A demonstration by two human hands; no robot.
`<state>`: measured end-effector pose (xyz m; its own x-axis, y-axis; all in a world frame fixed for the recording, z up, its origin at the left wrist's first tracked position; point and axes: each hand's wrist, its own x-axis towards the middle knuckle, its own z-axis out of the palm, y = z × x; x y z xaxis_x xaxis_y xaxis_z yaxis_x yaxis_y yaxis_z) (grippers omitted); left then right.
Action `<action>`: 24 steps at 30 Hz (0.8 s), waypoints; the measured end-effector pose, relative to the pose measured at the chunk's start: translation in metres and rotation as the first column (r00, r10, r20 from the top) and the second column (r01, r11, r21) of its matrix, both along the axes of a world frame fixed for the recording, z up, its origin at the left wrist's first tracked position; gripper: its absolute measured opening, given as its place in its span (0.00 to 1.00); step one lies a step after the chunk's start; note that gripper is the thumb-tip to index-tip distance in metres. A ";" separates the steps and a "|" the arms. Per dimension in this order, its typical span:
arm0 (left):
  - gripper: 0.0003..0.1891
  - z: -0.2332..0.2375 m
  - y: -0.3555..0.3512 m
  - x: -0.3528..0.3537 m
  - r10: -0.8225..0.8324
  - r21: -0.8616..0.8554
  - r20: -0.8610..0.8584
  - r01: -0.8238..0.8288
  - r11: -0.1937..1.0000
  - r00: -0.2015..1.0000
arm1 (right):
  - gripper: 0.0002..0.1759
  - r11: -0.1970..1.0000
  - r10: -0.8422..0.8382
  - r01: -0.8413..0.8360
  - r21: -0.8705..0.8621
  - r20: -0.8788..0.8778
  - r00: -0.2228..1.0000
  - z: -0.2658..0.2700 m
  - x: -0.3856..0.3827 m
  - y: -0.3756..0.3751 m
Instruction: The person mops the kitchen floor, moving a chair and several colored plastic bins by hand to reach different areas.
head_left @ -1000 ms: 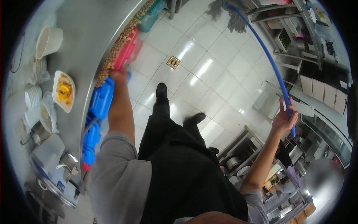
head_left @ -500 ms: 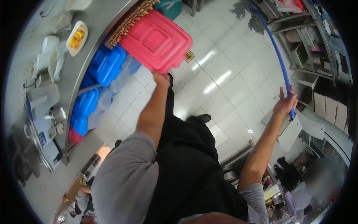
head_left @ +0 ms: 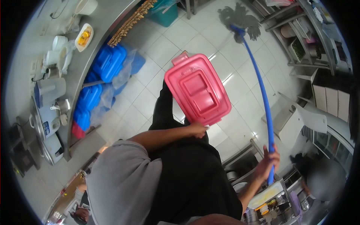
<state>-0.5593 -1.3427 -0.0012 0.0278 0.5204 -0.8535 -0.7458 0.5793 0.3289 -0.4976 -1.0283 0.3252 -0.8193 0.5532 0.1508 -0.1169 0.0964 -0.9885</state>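
Note:
My left hand [head_left: 198, 129] is closed on the lower edge of a red plastic storage-box lid [head_left: 195, 88]. The lid hangs tilted over the floor in front of me, its broad face toward the camera. On the right, my right hand [head_left: 269, 162] wraps around the blue handle of a mop [head_left: 263, 93], close to the handle's near end. The handle slants away to the mop head [head_left: 240, 22], whose dark grey strands spread on the white tiles.
A steel counter [head_left: 92, 41] runs along the left, with blue plastic boxes [head_left: 108, 63] beneath it. A teal bin [head_left: 165, 13] stands beyond. Shelving [head_left: 300, 41] and a white chair [head_left: 300, 122] are on the right. Other people appear at lower left and lower right.
The red lid has moved right and closer to my body, and turned. My right hand has drawn nearer with the mop, and the mop head has shifted left.

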 end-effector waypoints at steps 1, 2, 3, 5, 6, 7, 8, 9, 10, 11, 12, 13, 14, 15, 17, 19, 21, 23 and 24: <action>0.28 0.098 0.028 -0.071 -0.313 0.050 -0.377 0.357 0.933 0.872 | 0.17 0.999 0.029 -0.031 0.044 0.058 0.998 0.041 0.009 -0.011; 0.33 0.119 0.054 -0.085 -0.113 0.119 -0.634 0.241 0.963 0.765 | 0.21 0.994 0.041 -0.048 0.100 0.070 0.997 0.072 0.023 -0.014; 0.42 0.141 0.079 -0.098 0.054 0.167 -0.844 0.165 0.972 0.534 | 0.24 0.975 0.077 -0.099 0.199 0.115 0.990 0.109 0.031 -0.019; 0.45 0.183 0.136 -0.153 0.191 0.217 -0.975 0.301 0.929 0.113 | 0.30 0.953 0.122 -0.161 0.259 0.159 0.980 0.176 0.029 -0.026; 0.43 0.183 0.165 -0.175 0.274 0.226 -0.959 0.399 0.889 -0.068 | 0.32 0.944 0.139 -0.184 0.274 0.173 0.975 0.206 0.025 -0.028; 0.36 0.173 0.197 -0.194 0.370 0.292 -0.926 0.487 0.823 -0.071 | 0.32 0.920 0.198 -0.243 0.308 0.171 0.965 0.228 0.022 -0.022; 0.30 0.163 0.224 -0.209 0.460 0.349 -0.886 0.566 0.747 -0.061 | 0.32 0.947 0.172 -0.200 0.253 0.128 0.977 0.244 0.016 -0.019; 0.24 0.174 0.242 -0.230 0.151 0.183 -0.983 0.675 0.715 0.107 | 0.31 0.972 0.181 -0.192 0.139 0.088 0.980 0.254 0.017 -0.004; 0.19 0.188 0.254 -0.245 -0.199 0.049 -0.956 0.789 0.612 0.214 | 0.32 0.996 0.085 -0.085 -0.017 0.027 0.996 0.259 0.020 0.016; 0.18 0.169 0.271 -0.236 -0.101 0.079 -0.976 0.748 0.659 0.192 | 0.32 0.983 -0.023 0.019 -0.183 -0.016 1.000 0.260 0.020 0.034; 0.17 0.147 0.286 -0.222 -0.002 0.114 -0.987 0.704 0.701 0.162 | 0.31 0.956 -0.272 0.269 -0.118 -0.007 0.962 0.258 0.004 0.042; 0.17 0.125 0.297 -0.214 0.095 0.150 -0.988 0.659 0.737 0.119 | 0.30 0.864 -0.503 0.502 -0.051 -0.021 0.864 0.252 -0.015 0.053; 0.17 0.119 0.290 -0.213 0.117 0.162 -0.987 0.599 0.784 0.114 | 0.30 0.708 -0.705 0.706 0.014 -0.050 0.707 0.247 -0.027 0.061; 0.17 0.117 0.278 -0.212 0.137 0.175 -0.984 0.533 0.828 0.110 | 0.29 0.776 -0.631 0.631 -0.019 -0.044 0.775 0.243 -0.024 0.082; 0.16 0.114 0.241 -0.224 0.176 0.206 -0.978 0.388 0.898 0.111 | 0.27 0.888 -0.454 0.448 -0.101 -0.048 0.890 0.226 -0.019 0.118; 0.13 0.099 0.201 -0.243 0.165 0.178 -0.984 0.293 0.940 0.067 | 0.25 0.952 -0.279 0.265 -0.153 -0.076 0.957 0.199 -0.056 0.107; 0.10 0.077 0.153 -0.270 0.202 0.200 -0.979 0.214 0.956 0.010 | 0.24 0.972 -0.171 0.147 -0.184 -0.122 0.978 0.164 -0.106 0.088; 0.07 0.058 0.091 -0.311 0.214 0.210 -0.977 0.166 0.963 -0.001 | 0.24 0.976 -0.131 0.097 -0.192 -0.168 0.977 0.122 -0.159 0.062; 0.06 0.053 0.054 -0.336 0.179 0.180 -0.984 0.149 0.972 0.020 | 0.22 0.965 -0.071 0.018 -0.260 -0.195 0.978 0.097 -0.188 0.048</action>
<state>-0.8953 -1.2888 0.0520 -0.7657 0.6391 0.0721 0.3963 0.3804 0.8356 -0.6861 -0.9805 0.4218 -0.7601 0.6300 0.1588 -0.3172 -0.1466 -0.9370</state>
